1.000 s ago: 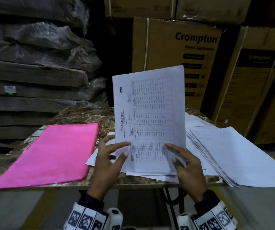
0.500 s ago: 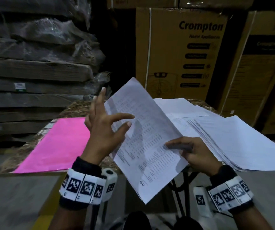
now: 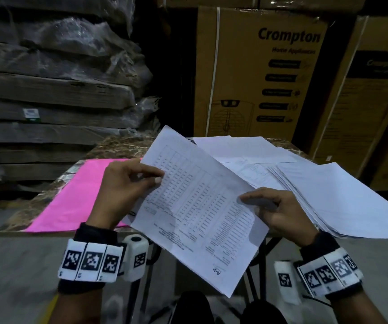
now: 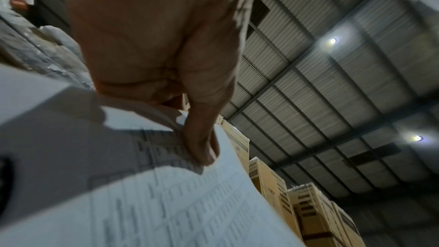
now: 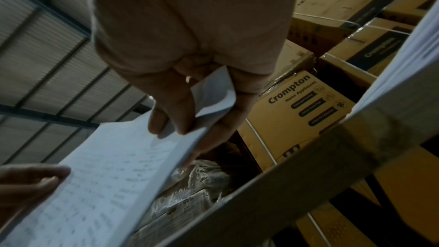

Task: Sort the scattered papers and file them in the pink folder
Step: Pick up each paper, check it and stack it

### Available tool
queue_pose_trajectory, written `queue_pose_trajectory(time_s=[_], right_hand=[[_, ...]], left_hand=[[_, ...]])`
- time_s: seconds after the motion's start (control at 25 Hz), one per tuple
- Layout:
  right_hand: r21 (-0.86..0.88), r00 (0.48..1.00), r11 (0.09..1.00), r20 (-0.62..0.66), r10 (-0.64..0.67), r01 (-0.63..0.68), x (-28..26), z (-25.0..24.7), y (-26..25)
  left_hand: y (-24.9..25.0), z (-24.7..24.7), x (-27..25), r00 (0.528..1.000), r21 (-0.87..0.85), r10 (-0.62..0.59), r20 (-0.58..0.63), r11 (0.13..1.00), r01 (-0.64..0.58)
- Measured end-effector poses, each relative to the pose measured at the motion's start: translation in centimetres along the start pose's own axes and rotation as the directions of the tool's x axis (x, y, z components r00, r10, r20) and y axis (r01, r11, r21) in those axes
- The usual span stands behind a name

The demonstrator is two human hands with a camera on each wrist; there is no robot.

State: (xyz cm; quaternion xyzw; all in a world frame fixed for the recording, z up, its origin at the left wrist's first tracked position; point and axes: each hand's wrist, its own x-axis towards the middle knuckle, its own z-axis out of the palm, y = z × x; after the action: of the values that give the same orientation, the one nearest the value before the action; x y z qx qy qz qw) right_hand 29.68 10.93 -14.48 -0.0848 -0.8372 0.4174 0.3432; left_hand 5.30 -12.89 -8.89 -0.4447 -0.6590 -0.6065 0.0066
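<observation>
Pinching a white printed table sheet (image 3: pixel 197 206) by opposite edges, the left hand (image 3: pixel 127 185) and right hand (image 3: pixel 274 209) are holding it tilted above the flat pink folder (image 3: pixel 71 197).

Bare strip of table (image 3: pixel 118 148) beyond pink folder (image 3: pixel 76 197), open to reach. Right half blocked by paper stack (image 3: pixel 328 195). Rear closed off by cardboard boxes (image 3: pixel 258 78) and wrapped bundles (image 3: pixel 55 90).
</observation>
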Motion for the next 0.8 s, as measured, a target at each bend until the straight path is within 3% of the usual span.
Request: queue_pose_trajectory(time_s=[0.2, 0.32, 0.44, 0.6, 0.68, 0.8], right_hand=[[0.189, 0.969, 0.982, -0.238, 0.058, -0.013, -0.4, 1.0, -0.1], [0.320, 0.964, 0.947, -0.238, 0.114, -0.033, -0.2, 1.7, -0.5], [0.245, 0.964, 0.970, -0.262, 0.054, 0.012, 1.1, 1.2, -2.7], [0.096, 0.916, 0.989, -0.396, -0.070, 0.117, 1.8, 1.3, -4.2], [0.049, 0.907, 0.994, -0.415, -0.066, 0.094, 1.8, 1.7, -3.7], [0.004, 0.947, 0.998, -0.316, 0.059, -0.061, 1.0, 2.6, -1.9]], left_hand=[[-1.7, -0.4, -1.5, 0.981, -0.122, -0.024, -0.194, 0.993, 0.000], [-2.1, -0.4, -2.2, 0.954, -0.228, -0.041, -0.298, 0.973, -0.029], [-1.2, 0.9, -1.4, 0.932, -0.263, 0.029, -0.362, 0.956, -0.132], [-0.8, 3.2, -1.4, 0.933, -0.230, 0.089, -0.349, 0.957, -0.177], [-1.9, 4.4, -1.4, 0.956, -0.207, 0.036, -0.292, 0.973, -0.100], [-4.6, 6.0, -1.7, 0.983, -0.225, -0.105, -0.148, 0.972, 0.070]])
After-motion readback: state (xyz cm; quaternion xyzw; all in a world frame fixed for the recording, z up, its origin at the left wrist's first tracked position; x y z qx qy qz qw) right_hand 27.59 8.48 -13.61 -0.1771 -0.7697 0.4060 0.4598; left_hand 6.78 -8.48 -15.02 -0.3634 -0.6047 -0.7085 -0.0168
